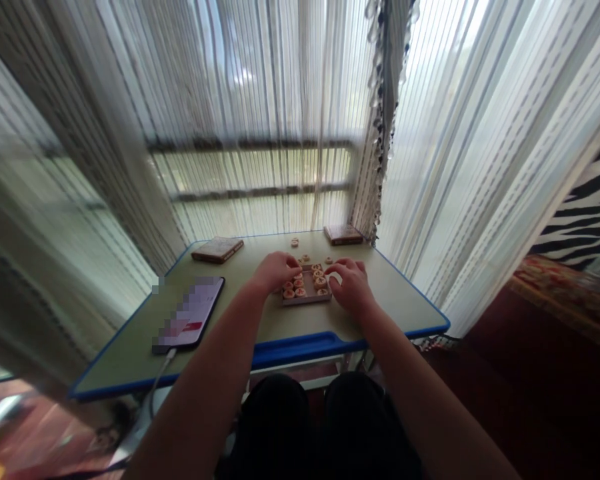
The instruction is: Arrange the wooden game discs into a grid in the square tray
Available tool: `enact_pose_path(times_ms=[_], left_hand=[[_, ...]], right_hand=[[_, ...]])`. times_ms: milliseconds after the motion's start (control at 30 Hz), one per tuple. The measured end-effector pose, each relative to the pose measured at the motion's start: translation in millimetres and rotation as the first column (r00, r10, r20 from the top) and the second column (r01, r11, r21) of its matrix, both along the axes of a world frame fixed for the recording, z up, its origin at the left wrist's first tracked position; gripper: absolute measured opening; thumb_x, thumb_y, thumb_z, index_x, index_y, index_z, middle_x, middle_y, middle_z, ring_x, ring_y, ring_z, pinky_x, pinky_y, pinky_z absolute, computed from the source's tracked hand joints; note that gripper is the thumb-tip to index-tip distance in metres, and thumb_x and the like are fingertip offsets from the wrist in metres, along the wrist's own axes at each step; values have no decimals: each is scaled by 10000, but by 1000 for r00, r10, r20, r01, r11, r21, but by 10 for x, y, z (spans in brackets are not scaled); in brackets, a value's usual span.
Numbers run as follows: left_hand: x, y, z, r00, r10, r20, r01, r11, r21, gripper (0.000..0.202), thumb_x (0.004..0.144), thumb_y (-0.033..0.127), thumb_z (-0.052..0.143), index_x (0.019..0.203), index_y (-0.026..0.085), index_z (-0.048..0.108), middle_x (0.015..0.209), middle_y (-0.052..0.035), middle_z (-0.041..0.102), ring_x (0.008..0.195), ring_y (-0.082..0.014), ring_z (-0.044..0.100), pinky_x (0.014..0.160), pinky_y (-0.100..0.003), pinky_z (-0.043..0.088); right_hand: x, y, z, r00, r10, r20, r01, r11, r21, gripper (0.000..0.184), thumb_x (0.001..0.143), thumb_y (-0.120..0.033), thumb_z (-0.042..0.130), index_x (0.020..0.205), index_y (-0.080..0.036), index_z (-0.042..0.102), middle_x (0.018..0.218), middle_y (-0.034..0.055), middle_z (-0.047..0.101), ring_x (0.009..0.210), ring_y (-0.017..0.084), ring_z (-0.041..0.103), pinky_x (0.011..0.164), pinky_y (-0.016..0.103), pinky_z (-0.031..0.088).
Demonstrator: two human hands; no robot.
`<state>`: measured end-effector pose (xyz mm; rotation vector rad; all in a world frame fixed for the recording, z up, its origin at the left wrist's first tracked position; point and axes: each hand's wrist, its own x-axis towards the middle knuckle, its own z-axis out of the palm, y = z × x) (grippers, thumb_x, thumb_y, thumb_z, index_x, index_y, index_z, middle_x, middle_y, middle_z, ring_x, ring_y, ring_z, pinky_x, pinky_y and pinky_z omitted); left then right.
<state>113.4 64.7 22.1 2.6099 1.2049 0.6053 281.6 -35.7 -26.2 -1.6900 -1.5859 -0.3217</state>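
Note:
A shallow open box (307,300) lies on the table in front of me, with round wooden Chinese chess pieces (300,292) in groups at its left and right sides. My left hand (279,270) reaches over the box's far left corner, its fingers pressed together; what they hold, if anything, is hidden. At the right wall, my right hand (351,283) has bent fingers and a thumb held apart. Its index fingertip is at the edge of a right-hand piece (320,282). A few loose pieces (306,257) lie beyond the box.
On the left of the blue-edged table (275,323) lies a phone (193,313) with a cable (167,363) plugged in. Two flat brown boxes, one back left (218,249) and one back right (343,234), sit near the far edge. String curtains (260,100) hang behind.

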Motion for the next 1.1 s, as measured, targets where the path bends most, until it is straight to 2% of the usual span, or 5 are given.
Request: enact_pose_path(times_ms=[233, 400, 533, 733, 1100], left_hand=[[-11, 241, -228, 955, 213, 209, -254, 947, 197, 322, 762, 380, 445, 851, 179, 681, 877, -79, 660, 833, -187, 585, 782, -268, 422], [-53, 483, -473, 874, 386, 295, -402, 916, -8, 297, 767, 240, 399, 904, 166, 652, 935, -87, 656, 897, -194, 580, 788, -273, 423], [-70, 571, -576, 803, 488, 343, -451, 873, -185, 331, 727, 167, 400, 979, 148, 613, 959, -88, 654, 902, -189, 585, 773, -268, 433], [-91, 506, -566, 819, 457, 347, -411, 889, -202, 349, 659, 100, 449, 963, 147, 614, 969, -75, 651, 907, -176, 582, 770, -248, 430], [-38, 558, -564, 834, 480, 273, -440, 876, -197, 324, 657, 109, 473, 955, 165, 586, 954, -72, 646, 892, -188, 582, 745, -261, 429]], right_hand=[[42, 67, -3, 999, -35, -9, 34, 999, -12, 216, 753, -215, 465, 842, -202, 661, 925, 65, 566, 905, 201, 442, 891, 327, 300], [200, 191, -50, 983, -160, -90, 147, 979, -140, 316, 807, -169, 349, 974, -146, 617, 978, 99, 584, 935, 191, 497, 874, 289, 342], [280, 323, -63, 928, -366, -77, 311, 871, -381, 398, 810, -125, 307, 1137, -94, 531, 1085, 160, 551, 1015, 216, 498, 857, 296, 374], [247, 574, 38, 908, -406, 105, 382, 697, -607, 458, 847, -203, 289, 1290, -271, 383, 1243, 162, 423, 998, 273, 528, 751, 400, 424], [390, 581, 41, 979, -174, 106, 204, 847, -492, 399, 794, -524, 350, 1022, -331, 615, 1157, 19, 528, 942, 210, 547, 752, 322, 426]])
